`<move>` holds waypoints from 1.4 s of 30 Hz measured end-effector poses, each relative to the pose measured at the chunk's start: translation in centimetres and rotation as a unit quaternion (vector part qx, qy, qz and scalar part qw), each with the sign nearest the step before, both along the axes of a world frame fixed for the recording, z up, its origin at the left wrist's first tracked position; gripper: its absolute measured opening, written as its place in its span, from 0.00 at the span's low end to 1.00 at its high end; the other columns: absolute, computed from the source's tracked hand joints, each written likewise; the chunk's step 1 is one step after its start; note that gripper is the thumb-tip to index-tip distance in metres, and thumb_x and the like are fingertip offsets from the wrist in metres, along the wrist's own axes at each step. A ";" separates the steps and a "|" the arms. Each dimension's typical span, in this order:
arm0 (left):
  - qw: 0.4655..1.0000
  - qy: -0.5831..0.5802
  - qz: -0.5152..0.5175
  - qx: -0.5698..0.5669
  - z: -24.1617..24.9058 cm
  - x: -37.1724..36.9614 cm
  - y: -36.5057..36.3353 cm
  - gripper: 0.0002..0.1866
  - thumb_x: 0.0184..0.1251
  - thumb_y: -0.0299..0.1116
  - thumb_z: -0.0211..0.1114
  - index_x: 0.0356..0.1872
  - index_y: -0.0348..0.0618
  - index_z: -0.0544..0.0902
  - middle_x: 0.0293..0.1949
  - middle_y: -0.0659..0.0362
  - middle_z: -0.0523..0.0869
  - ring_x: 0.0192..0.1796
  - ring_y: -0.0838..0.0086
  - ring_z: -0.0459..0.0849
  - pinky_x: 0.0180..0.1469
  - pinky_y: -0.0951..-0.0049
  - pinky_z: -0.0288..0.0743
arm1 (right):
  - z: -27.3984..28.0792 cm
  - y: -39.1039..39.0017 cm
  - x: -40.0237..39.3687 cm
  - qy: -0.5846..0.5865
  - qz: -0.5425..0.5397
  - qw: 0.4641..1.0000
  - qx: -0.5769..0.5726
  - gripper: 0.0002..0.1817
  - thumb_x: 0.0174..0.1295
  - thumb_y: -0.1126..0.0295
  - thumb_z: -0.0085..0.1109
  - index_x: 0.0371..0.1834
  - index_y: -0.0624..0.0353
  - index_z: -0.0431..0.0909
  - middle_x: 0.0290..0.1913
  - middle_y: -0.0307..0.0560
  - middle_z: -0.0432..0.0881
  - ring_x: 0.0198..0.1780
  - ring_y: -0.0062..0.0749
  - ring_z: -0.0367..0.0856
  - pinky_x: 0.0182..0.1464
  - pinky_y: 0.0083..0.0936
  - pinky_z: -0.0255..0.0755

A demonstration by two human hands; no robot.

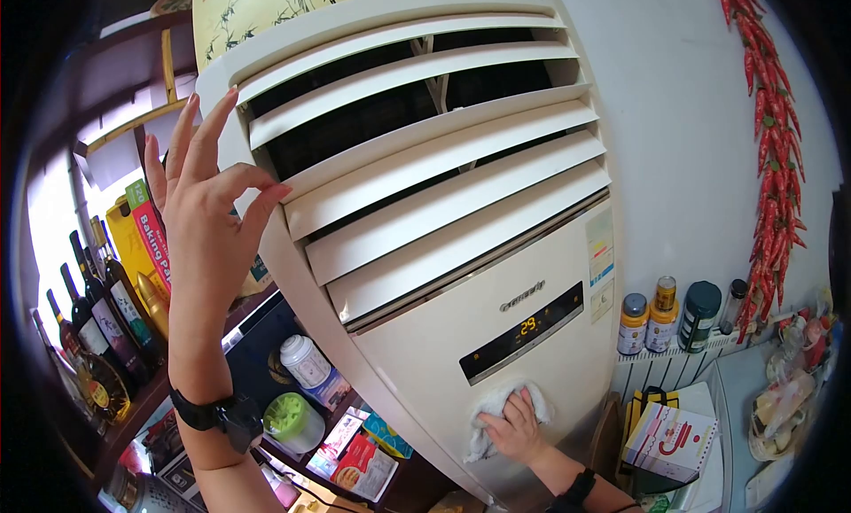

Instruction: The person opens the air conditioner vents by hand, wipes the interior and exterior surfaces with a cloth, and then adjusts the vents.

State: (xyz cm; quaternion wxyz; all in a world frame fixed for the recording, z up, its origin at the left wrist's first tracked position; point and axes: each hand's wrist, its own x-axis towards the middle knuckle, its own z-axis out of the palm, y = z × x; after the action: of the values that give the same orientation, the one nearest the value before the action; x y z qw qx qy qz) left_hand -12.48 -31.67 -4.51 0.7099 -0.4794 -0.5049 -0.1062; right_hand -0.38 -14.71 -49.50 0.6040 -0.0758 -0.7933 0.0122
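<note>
A tall white floor-standing air conditioner (pixel 399 362) fills the middle of the view, its wide louvers (pixel 443 136) tilted with dark gaps between them. At the left end of one louver is my left hand (pixel 208 190), thumb and index finger pinched together on its edge, the other fingers stretched upward. Lower down, my right hand (pixel 516 429) presses a white cloth (pixel 483 444) against the front panel, below the lit display (pixel 523 334) reading 29. Part of the cloth is hidden under my fingers.
At the left, shelves carry several wine bottles (pixel 97 314), a baking paper box (pixel 149 234) and a green-lidded tub (pixel 291 422). Several jars (pixel 661 314) stand on a radiator (pixel 660 371) at the right, near hanging red chillies (pixel 773 167) and a white gift box (pixel 671 442).
</note>
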 end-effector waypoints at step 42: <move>0.982 0.163 -0.029 0.093 4.9 -2.4 3.1 0.09 0.58 0.29 0.69 0.40 0.53 0.89 0.51 0.69 0.86 0.64 0.70 0.76 0.68 0.64 0.64 | 0.3 0.1 0.7 0.011 0.015 1.000 -0.002 0.25 0.50 0.70 0.66 0.55 0.44 0.78 0.56 0.45 0.71 0.64 0.42 0.69 0.70 0.51 0.57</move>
State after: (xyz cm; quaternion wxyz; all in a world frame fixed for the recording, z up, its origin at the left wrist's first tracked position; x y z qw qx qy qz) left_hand -14.87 -28.62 0.38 0.8207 -0.4366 -0.3565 -0.0935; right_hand 0.28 -14.61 -49.19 0.6119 -0.0645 -0.7879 0.0237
